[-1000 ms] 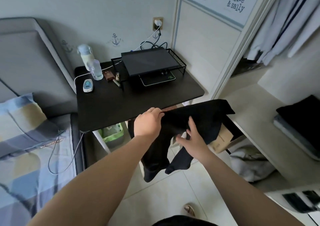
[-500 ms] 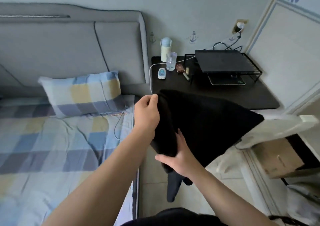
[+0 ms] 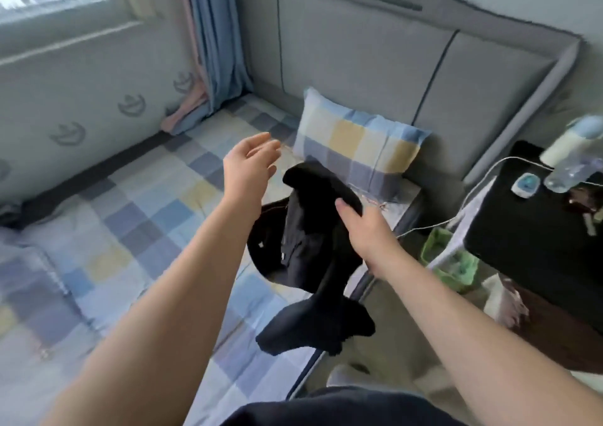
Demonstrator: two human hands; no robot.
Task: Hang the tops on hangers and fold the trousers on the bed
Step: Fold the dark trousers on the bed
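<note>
Over the checked bed (image 3: 130,216), at the left, the left hand (image 3: 251,164) hovers with its fingers loosely spread, holding nothing. Just right of it and a little lower hangs the black garment (image 3: 306,246), bunched at the top close in front of the pillow (image 3: 355,151) and trailing down toward the person. Its long axis runs from the pillow end back along the right edge of the mattress, and its lower end dangles partly over the sheet and partly past the edge. A rounded opening in the cloth, whether waistband or neck I cannot tell, faces left toward the empty hand. The right hand (image 3: 362,226) grips the garment near its top from the right side, thumb pressed on the cloth and the other fingers hidden behind it. The right hand bears the whole weight, while the left is nearer to that opening and to the bed. I judge that spreading the garment calls for the left hand to reach right and down for the free side. Farther right stands the black bedside table (image 3: 538,246), apart from the cloth
</note>
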